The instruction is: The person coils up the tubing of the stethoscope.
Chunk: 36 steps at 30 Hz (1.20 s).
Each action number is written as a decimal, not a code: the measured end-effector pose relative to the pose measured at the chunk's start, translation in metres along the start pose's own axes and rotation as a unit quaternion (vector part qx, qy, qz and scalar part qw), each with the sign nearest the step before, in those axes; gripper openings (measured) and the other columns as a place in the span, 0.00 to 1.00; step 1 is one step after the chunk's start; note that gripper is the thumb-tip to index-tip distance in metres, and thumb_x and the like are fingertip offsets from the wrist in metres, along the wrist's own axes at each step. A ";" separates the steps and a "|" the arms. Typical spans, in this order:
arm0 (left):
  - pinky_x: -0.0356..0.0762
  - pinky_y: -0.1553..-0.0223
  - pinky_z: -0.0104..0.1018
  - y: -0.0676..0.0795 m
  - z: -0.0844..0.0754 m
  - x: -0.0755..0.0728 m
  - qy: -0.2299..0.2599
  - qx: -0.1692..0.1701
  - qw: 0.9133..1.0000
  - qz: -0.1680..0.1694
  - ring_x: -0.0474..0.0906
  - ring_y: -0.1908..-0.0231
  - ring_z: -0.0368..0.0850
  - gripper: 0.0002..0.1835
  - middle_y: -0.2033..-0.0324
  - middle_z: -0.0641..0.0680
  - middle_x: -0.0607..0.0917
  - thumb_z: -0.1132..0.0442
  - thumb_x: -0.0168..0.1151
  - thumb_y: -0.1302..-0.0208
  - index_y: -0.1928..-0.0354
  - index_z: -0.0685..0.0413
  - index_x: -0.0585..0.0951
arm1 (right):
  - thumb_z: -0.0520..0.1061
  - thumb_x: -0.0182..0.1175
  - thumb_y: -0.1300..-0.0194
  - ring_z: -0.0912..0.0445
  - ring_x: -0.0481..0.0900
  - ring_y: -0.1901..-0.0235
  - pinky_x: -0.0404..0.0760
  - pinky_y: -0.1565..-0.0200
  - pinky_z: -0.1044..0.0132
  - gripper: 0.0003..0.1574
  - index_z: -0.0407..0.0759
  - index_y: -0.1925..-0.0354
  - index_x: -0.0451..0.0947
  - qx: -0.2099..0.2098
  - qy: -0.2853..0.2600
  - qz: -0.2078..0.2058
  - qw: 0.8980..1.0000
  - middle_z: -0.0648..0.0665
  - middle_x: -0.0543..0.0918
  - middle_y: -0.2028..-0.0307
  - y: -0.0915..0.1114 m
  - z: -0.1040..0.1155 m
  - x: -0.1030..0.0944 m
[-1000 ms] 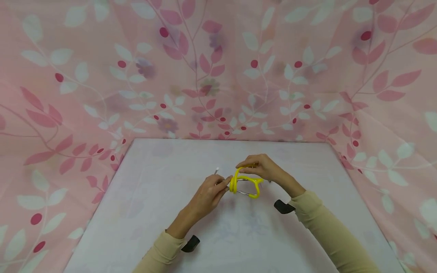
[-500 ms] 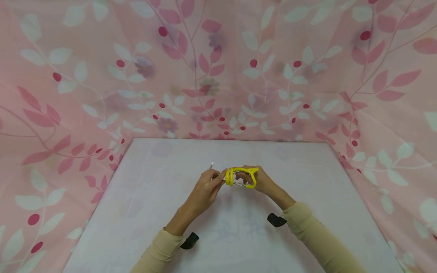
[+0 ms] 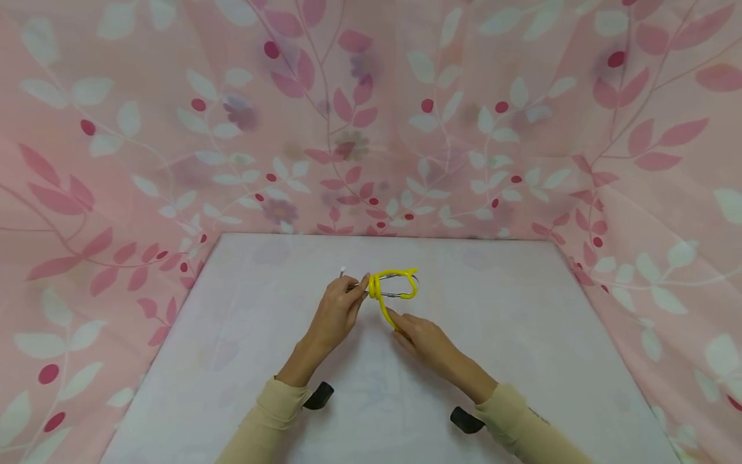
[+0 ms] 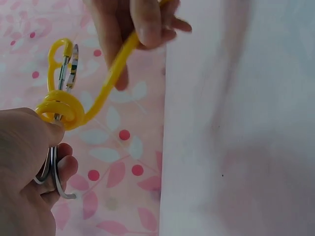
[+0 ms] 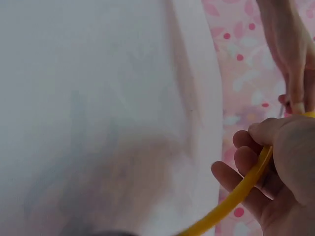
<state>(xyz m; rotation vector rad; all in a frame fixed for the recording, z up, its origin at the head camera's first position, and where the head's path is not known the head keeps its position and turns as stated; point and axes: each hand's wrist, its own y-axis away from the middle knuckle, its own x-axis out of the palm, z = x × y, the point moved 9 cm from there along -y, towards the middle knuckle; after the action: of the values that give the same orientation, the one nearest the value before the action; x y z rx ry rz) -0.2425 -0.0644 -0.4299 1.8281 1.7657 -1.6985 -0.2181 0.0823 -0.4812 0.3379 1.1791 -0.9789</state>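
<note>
Metal frame (image 4: 55, 172) is gripped by left hand (image 3: 336, 306), fingers curled, seemingly as anchor | yellow tube (image 3: 374, 285) is coiled round it, tail (image 4: 106, 92) pinched by right hand (image 3: 429, 341), apparently for tension | both held over white table (image 3: 377, 406)

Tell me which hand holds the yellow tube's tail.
The right hand holds the tail; the left hand grips the metal wire beside the yellow coils.

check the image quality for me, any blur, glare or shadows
Head view: dim, even light, soft shadows on the white tabletop; left wrist view: right hand looks blurred; right wrist view: broad soft shadow on the tabletop, no strong glare.
</note>
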 end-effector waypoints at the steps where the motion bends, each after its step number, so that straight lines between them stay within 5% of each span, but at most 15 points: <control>1: 0.76 0.46 0.44 0.000 0.001 0.000 -0.001 0.001 1.000 -0.001 0.75 0.61 0.46 0.23 0.61 0.54 0.81 0.66 0.66 0.37 0.39 0.55 0.79 | 0.42 0.64 0.35 0.64 0.71 0.74 0.77 0.68 0.72 0.33 0.46 0.33 0.71 0.001 -0.003 -0.002 1.000 0.53 0.80 0.70 0.002 0.003 -0.002; 8: 0.76 0.51 0.44 0.002 0.005 0.003 0.001 0.008 1.000 0.002 0.74 0.64 0.47 0.22 0.64 0.53 0.81 0.66 0.67 0.38 0.41 0.56 0.80 | 0.45 0.68 0.38 0.65 0.66 0.77 0.69 0.73 0.76 0.27 0.44 0.40 0.78 -0.012 0.025 -0.019 0.999 0.54 0.78 0.72 0.008 0.016 -0.019; 17: 0.75 0.57 0.37 0.002 0.002 0.012 -0.010 -0.001 0.999 0.037 0.74 0.64 0.44 0.22 0.63 0.51 0.81 0.65 0.67 0.37 0.40 0.53 0.80 | 0.46 0.76 0.49 0.65 0.73 0.80 0.70 0.77 0.76 0.17 0.46 0.59 0.86 -0.037 0.103 -0.080 0.991 0.53 0.80 0.74 0.013 0.033 -0.055; 29: 0.74 0.62 0.32 0.001 -0.021 0.020 -0.061 0.021 0.994 0.088 0.72 0.65 0.42 0.23 0.64 0.51 0.81 0.61 0.66 0.37 0.39 0.47 0.80 | 0.54 0.74 0.47 0.61 0.61 0.89 0.58 0.86 0.74 0.14 0.57 0.63 0.80 -0.115 0.260 -0.087 0.955 0.51 0.71 0.78 0.000 0.052 -0.093; 36: 0.74 0.61 0.31 0.010 -0.034 0.029 -0.069 0.057 0.991 0.101 0.72 0.65 0.42 0.23 0.64 0.50 0.81 0.60 0.67 0.37 0.38 0.46 0.79 | 0.58 0.74 0.50 0.63 0.68 0.84 0.68 0.82 0.75 0.15 0.56 0.64 0.84 -0.101 0.224 -0.025 0.969 0.53 0.76 0.74 -0.021 0.036 -0.111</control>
<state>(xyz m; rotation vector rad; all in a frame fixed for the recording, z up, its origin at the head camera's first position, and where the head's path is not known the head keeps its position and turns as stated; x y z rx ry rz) -0.2227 -0.0254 -0.4440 1.8135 1.4059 -1.8285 -0.2184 0.0973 -0.3635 0.3793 1.6917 -0.8382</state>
